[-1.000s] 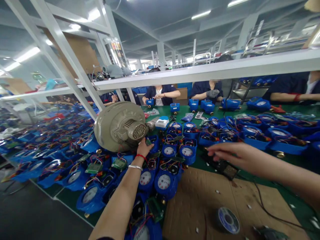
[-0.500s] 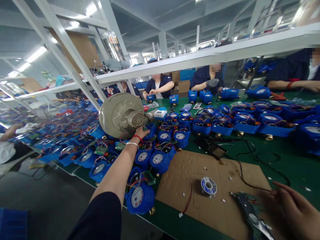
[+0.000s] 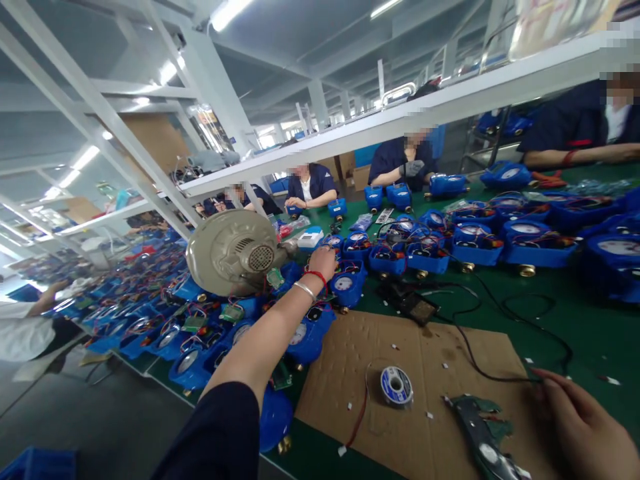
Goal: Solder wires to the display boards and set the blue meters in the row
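Bright cool overhead tubes [image 3: 233, 13], worktop [image 3: 600, 327] dimmer than ceiling [image 3: 310, 40], glare at far windows [image 3: 267, 137], wide-lens stretch toward frame edges, blue meters [image 3: 137, 327] smeared along worktop's left end, right hand [image 3: 585, 420] slightly soft

Blue meters [image 3: 477, 255], white dials [image 3: 344, 283], black cable [image 3: 515, 380], beige blower [image 3: 220, 253], brown cardboard [image 3: 340, 360], green tabletop [image 3: 595, 333]

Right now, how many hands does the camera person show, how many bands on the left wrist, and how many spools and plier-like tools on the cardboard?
Hands: 2, left hand and right hand
Wrist bands: 2, red band and silver bangle
Spool on the cardboard: 1
Plier-like tool on the cardboard: 1
Total: 6
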The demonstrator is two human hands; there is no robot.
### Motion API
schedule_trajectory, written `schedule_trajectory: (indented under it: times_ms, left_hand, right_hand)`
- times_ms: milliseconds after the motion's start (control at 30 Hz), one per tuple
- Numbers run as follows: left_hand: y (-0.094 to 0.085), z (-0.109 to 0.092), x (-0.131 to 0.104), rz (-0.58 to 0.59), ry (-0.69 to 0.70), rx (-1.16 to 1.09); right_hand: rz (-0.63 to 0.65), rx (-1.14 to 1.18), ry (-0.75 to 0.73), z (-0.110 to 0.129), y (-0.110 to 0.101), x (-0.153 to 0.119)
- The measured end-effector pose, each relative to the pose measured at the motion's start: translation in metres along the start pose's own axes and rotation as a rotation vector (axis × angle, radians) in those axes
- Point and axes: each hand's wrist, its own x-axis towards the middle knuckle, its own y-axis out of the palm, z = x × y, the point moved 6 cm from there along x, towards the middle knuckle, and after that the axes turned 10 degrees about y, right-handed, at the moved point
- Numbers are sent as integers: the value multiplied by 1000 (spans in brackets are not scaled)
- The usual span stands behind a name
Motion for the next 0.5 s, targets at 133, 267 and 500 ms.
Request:
schedule_trajectory:
  times_ms: [133,267,500]
  left_hand:
    - [17,-24,19,11,-44,43]
    - [24,-24,19,17,-64,54]
    - [22,-15,16,-33,-51,57]
  right_hand:
    - [98,45,93,14,-3,-9]
    - [119,83,105,18,-4,-12]
    - [130,123,68,19,-2,-12]
